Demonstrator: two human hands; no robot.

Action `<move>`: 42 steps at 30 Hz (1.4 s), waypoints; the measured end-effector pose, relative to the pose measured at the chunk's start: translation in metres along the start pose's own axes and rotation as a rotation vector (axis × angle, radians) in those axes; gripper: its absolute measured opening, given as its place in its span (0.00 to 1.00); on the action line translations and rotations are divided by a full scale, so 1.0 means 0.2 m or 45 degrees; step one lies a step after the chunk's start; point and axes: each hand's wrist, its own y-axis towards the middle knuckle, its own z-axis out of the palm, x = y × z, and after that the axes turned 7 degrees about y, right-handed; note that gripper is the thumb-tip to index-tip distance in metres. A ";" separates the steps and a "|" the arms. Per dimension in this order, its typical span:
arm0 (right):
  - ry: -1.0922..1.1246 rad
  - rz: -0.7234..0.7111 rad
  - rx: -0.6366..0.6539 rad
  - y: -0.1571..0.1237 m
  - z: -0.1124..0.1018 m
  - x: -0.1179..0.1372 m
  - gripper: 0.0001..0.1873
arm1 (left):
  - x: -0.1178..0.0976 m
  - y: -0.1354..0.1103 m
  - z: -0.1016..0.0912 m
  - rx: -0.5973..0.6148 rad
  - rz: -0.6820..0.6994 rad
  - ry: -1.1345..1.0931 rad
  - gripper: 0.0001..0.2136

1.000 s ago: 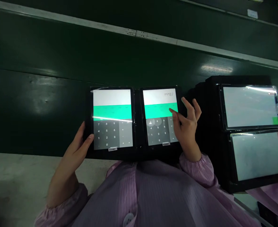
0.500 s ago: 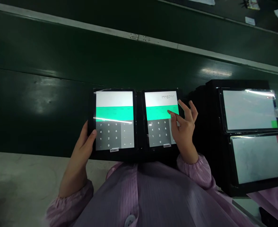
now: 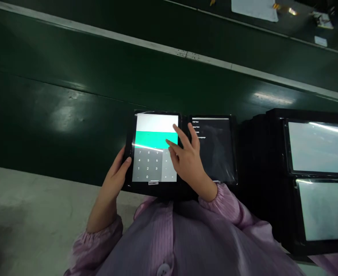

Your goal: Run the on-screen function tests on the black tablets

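Note:
My left hand (image 3: 115, 175) grips the left edge of a black tray (image 3: 171, 191), its thumb on top. Two tablets lie side by side in the tray. The left tablet (image 3: 147, 161) shows a calculator with a green band and an empty white field. My right hand (image 3: 188, 163) is over that tablet's right side, fingers spread, the index fingertip at the green band. Whether it touches the glass I cannot tell. On the right tablet (image 3: 217, 157) is a dark screen with a short white text menu, partly hidden by my right hand.
To the right stands a black stack of trays (image 3: 263, 153) with an upper tablet (image 3: 321, 147) and a lower tablet (image 3: 327, 209), both with pale screens. A green work surface (image 3: 85, 92) stretches ahead, crossed by a metal rail (image 3: 146, 43). Papers (image 3: 253, 8) lie at the far right.
My right hand has moved left from the right tablet to the left one. The right tablet's calculator has given way to a dark menu. My left hand keeps its hold; the view has shifted.

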 end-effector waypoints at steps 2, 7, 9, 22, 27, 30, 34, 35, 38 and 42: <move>-0.009 0.035 -0.064 -0.01 -0.02 -0.01 0.18 | 0.00 0.01 0.00 0.002 -0.022 -0.011 0.24; -0.020 0.003 -0.079 -0.01 -0.01 0.02 0.19 | -0.04 0.05 0.01 0.024 -0.008 -0.095 0.25; -0.025 -0.024 -0.048 -0.01 0.00 0.02 0.18 | -0.06 0.07 0.02 0.024 0.037 -0.117 0.26; 0.034 -0.249 0.143 -0.03 0.04 0.14 0.18 | -0.04 0.15 0.06 0.127 0.267 -0.130 0.35; 0.049 -0.212 -0.099 -0.04 0.01 0.09 0.18 | -0.05 0.18 0.06 0.128 0.284 -0.012 0.40; -0.010 -0.054 -0.241 -0.04 0.00 0.02 0.19 | -0.04 0.19 0.07 0.150 0.282 -0.065 0.40; -0.082 0.018 -0.196 -0.02 0.03 0.01 0.20 | -0.03 0.18 0.07 0.177 0.264 -0.158 0.36; -0.083 -0.003 -0.166 -0.02 0.04 0.02 0.20 | -0.03 0.17 0.06 0.167 0.248 -0.160 0.35; -0.057 -0.026 -0.088 -0.01 0.04 0.04 0.19 | -0.02 0.17 0.06 0.117 0.228 -0.156 0.33; -0.070 0.024 -0.185 -0.01 0.00 0.01 0.20 | -0.03 0.14 0.05 0.078 0.190 -0.138 0.28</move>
